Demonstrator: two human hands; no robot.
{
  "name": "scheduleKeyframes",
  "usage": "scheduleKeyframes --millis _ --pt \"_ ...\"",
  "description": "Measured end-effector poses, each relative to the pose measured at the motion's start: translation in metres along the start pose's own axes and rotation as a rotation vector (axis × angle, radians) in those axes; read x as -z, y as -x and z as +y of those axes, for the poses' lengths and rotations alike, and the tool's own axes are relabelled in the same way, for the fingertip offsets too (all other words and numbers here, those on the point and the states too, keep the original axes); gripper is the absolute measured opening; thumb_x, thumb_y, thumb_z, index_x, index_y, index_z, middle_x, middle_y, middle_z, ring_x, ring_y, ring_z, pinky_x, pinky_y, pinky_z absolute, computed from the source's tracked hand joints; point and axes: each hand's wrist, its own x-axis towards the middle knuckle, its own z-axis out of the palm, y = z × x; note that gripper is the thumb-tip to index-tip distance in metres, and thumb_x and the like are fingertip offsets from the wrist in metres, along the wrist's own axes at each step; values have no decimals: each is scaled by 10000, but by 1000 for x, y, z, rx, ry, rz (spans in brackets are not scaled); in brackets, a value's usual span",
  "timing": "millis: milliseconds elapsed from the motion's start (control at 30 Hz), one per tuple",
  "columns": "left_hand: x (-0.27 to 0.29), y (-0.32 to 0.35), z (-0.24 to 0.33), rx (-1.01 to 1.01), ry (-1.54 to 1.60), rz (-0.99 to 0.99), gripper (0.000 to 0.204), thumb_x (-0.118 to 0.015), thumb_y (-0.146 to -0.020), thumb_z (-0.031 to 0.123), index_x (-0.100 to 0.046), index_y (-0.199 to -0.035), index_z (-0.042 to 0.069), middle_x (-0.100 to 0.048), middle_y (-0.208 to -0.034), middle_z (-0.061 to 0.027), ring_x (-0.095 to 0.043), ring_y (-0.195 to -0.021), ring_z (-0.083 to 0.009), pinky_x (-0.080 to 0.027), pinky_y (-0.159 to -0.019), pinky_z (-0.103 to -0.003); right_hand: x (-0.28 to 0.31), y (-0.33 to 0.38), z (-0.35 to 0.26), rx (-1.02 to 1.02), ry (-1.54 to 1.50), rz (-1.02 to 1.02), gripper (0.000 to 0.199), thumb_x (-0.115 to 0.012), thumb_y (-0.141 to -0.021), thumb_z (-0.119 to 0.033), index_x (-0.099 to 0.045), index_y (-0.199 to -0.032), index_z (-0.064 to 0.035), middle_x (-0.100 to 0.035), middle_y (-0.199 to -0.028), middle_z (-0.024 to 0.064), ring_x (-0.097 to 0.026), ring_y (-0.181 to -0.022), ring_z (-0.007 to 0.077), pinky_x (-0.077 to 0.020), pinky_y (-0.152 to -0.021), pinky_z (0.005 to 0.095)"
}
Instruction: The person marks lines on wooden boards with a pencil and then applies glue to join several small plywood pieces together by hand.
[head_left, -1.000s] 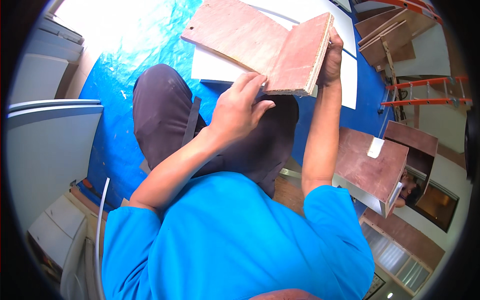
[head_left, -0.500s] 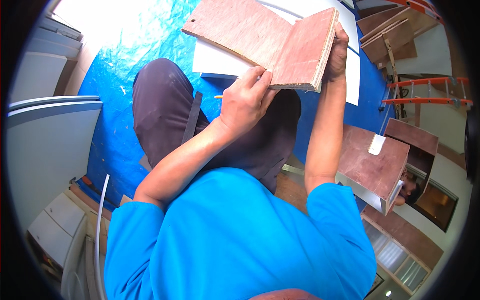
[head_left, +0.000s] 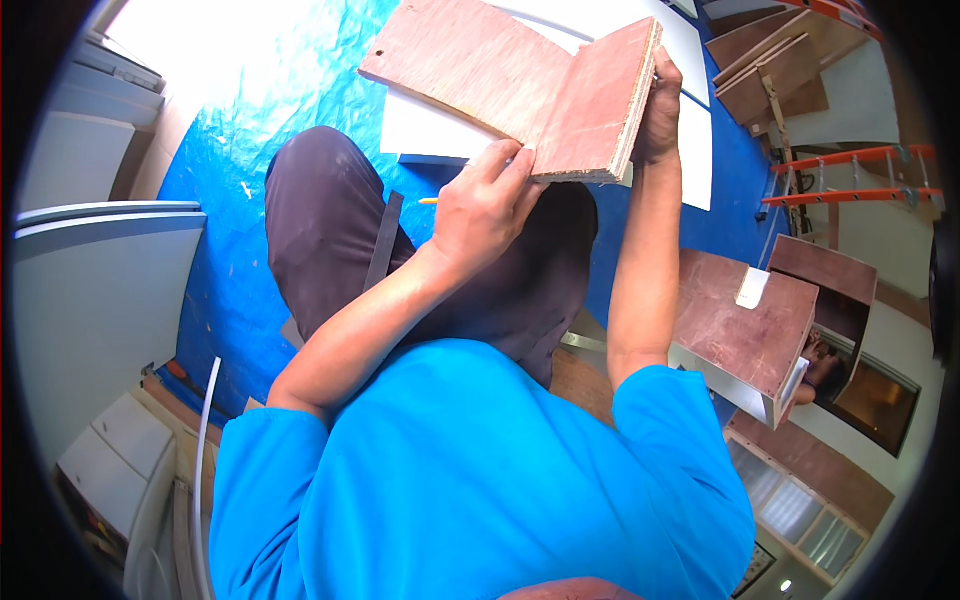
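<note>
A plywood piece point(head_left: 592, 115), made of two reddish boards meeting at an angle, is held up above my lap. My right hand point(head_left: 660, 115) grips its right edge, with the fingers partly hidden behind the board. Thumb and fingertips of my left hand point(head_left: 478, 212) pinch the lower edge near where the boards meet. From the left side of that hand juts a thin yellow pencil point(head_left: 429, 201); how it is held is hidden. A small dark hole shows near the left end of the longer board.
White panels point(head_left: 420, 130) lie on the blue tarp point(head_left: 235, 160) beyond my knees. A reddish wooden box point(head_left: 745, 310) stands at right, with another person point(head_left: 825, 372) behind it. An orange ladder point(head_left: 850, 195) is farther right. Large pale panels point(head_left: 100, 290) stand at left.
Both hands and the plywood piece have shifted slightly left. My grip looks the same. The person behind the box has moved a little.
</note>
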Motion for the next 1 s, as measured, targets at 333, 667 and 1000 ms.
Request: scheduleKeyframes --millis 333,667,1000 --pt "1 0 2 12 11 -15 400 -838 -843 139 -703 -1190 -7 -701 -1162 -185 -732 -988 -366 -616 -789 -410 -10 2 -6 -31 26 56 673 -435 -1028 -655 -617 -1260 -51 -691 -1152 136 -654 -1125 240 -513 -1006 416" --pt "20 -7 10 55 34 -80 351 -789 -870 108 -701 -1193 2 -698 -1168 -179 -729 -990 -377 -610 -789 -410 -9 3 -2 -12 34 19 815 -493 -961 -747 -566 -1361 -41 -662 -1233 142 -647 -1182 248 -510 -1059 428" --pt "55 -151 30 -112 106 -72 485 -810 -910 334 -698 -1242 -2 -733 -1013 -185 -719 -856 -296 -569 -791 -421 -4 3 -1 -36 -64 79 673 -548 -987 -682 -592 -1318 -98 -648 -1249 73 -614 -1189 192 -495 -1036 405"
